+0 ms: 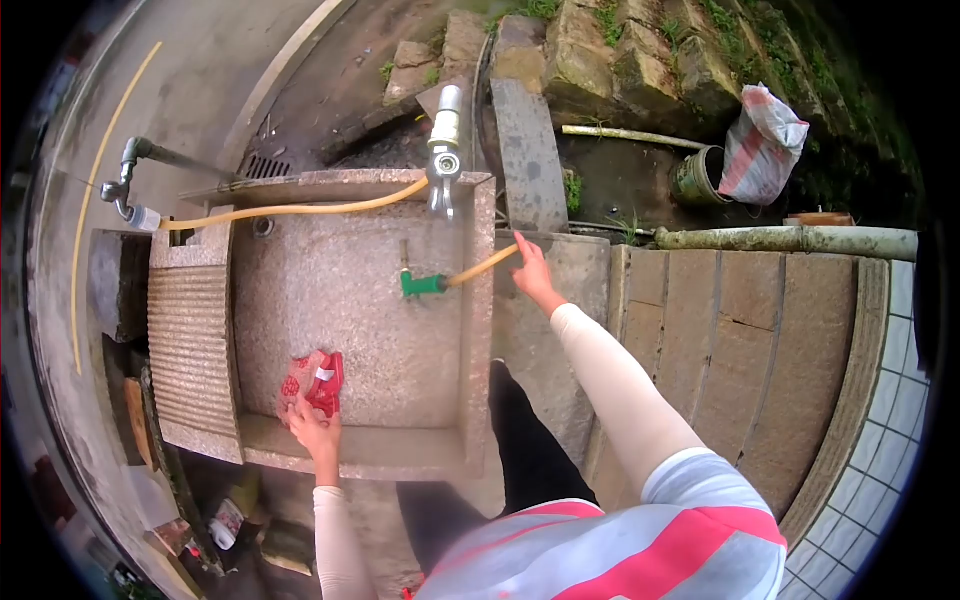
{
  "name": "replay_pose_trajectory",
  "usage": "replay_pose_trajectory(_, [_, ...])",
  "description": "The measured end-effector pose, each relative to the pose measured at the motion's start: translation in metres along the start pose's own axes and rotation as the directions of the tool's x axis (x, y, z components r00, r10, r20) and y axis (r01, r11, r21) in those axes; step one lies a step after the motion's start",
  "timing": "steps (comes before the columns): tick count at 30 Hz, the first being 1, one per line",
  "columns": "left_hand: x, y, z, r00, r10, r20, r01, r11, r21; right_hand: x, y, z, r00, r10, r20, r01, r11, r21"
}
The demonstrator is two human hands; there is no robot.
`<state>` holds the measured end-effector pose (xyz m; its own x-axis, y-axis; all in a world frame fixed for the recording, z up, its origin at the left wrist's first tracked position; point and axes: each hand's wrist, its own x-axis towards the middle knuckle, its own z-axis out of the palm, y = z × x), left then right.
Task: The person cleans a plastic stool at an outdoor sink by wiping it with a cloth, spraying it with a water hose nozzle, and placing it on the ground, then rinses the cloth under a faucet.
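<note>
My left hand point(318, 440) reaches over the front wall of the stone sink point(478, 330), its fingers closed on the near edge of a soft-looking red patterned item point(325, 385) with a small white patch. I cannot make out whether that item is cloth or a packet. Beyond the sink's right wall, my right hand point(534, 272) grips a yellow hose point(483, 266). A green spray nozzle point(424, 285) on the hose's end hangs over the basin and points left. Whether water comes out is hard to see.
A metal tap point(444, 170) stands at the sink's far wall, with another yellow hose point(310, 210) running left to a pipe fitting point(145, 217). A ribbed stone washboard point(190, 350) adjoins the basin. Stone slabs point(745, 330), a bucket point(697, 177) and a sack point(762, 148) lie to the right.
</note>
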<state>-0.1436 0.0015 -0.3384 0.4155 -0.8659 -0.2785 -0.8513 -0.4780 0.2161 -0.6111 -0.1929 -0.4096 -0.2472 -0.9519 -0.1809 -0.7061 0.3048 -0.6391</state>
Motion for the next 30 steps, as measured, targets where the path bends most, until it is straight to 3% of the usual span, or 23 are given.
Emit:
replay_pose_trajectory(1, [0.006, 0.020, 0.010, 0.994, 0.095, 0.048, -0.091, 0.994, -0.066, 0.006, 0.000, 0.005, 0.998, 0.061, 0.031, -0.062, 0.998, 0.003])
replay_pose_trajectory(2, [0.010, 0.043, 0.023, 0.973, 0.047, 0.224, -0.005, 0.983, -0.184, 0.011, 0.000, 0.007, 0.990, 0.124, 0.062, -0.124, 0.992, 0.003])
replay_pose_trajectory(4, [0.012, 0.100, 0.046, 0.912, 0.161, 0.377, 0.036, 0.885, -0.465, 0.009, -0.010, 0.004, 0.960, 0.272, 0.071, -0.272, 0.962, -0.013])
replay_pose_trajectory(6, [0.005, 0.185, 0.032, 0.757, 0.311, 0.575, 0.251, 0.675, -0.694, -0.012, -0.025, -0.009, 0.984, 0.177, 0.001, -0.177, 0.984, 0.035])
replay_pose_trajectory(8, [-0.007, 0.259, 0.009, 0.543, 0.415, 0.730, 0.611, 0.402, -0.682, -0.036, -0.049, -0.027, 0.995, 0.049, -0.089, -0.045, 0.998, 0.043])
replay_pose_trajectory(11, [-0.019, 0.319, 0.003, 0.534, 0.322, 0.782, 0.821, 0.025, -0.571, -0.080, -0.098, -0.052, 0.968, -0.106, -0.227, 0.116, 0.993, 0.029])
replay_pose_trajectory(14, [-0.014, 0.329, 0.008, 0.491, 0.307, 0.815, 0.852, -0.363, -0.377, -0.110, -0.126, -0.061, 0.956, -0.153, -0.249, 0.179, 0.980, 0.089])
replay_pose_trajectory(18, [-0.020, 0.309, 0.026, 0.672, 0.355, 0.649, 0.723, -0.506, -0.471, -0.121, -0.145, -0.069, 0.961, -0.169, -0.219, 0.214, 0.957, 0.196])
replay_pose_trajectory(21, [-0.017, 0.301, -0.004, 0.673, 0.396, 0.625, 0.732, -0.480, -0.484, -0.107, -0.153, -0.070, 0.953, 0.085, -0.291, 0.158, 0.682, 0.715])
replay_pose_trajectory(22, [-0.012, 0.298, -0.015, 0.690, 0.439, 0.576, 0.722, -0.472, -0.505, -0.101, -0.152, -0.073, 0.940, 0.127, -0.318, 0.185, 0.591, 0.785])
replay_pose_trajectory(23, [-0.006, 0.288, -0.030, 0.704, 0.430, 0.566, 0.710, -0.455, -0.538, -0.094, -0.148, -0.079, 0.917, 0.347, -0.199, 0.100, 0.283, 0.954])
replay_pose_trajectory(24, [0.000, 0.274, -0.046, 0.717, 0.421, 0.555, 0.697, -0.437, -0.568, -0.083, -0.137, -0.090, 0.859, 0.511, -0.024, 0.048, -0.035, 0.998])
replay_pose_trajectory(26, [0.007, 0.242, -0.077, 0.718, 0.460, 0.523, 0.696, -0.449, -0.561, -0.061, -0.107, -0.117, 0.690, 0.686, 0.231, 0.132, -0.433, 0.892])
replay_pose_trajectory(27, [0.007, 0.224, -0.091, 0.704, 0.507, 0.498, 0.710, -0.471, -0.524, -0.049, -0.090, -0.125, 0.617, 0.731, 0.290, 0.112, -0.446, 0.888])
replay_pose_trajectory(29, [0.008, 0.195, -0.116, 0.726, 0.488, 0.484, 0.671, -0.350, -0.654, -0.036, -0.067, -0.148, 0.554, 0.723, 0.412, 0.079, -0.538, 0.839])
replay_pose_trajectory(30, [0.011, 0.180, -0.124, 0.738, 0.494, 0.459, 0.649, -0.335, -0.683, -0.029, -0.055, -0.150, 0.499, 0.833, 0.241, 0.033, -0.296, 0.955])
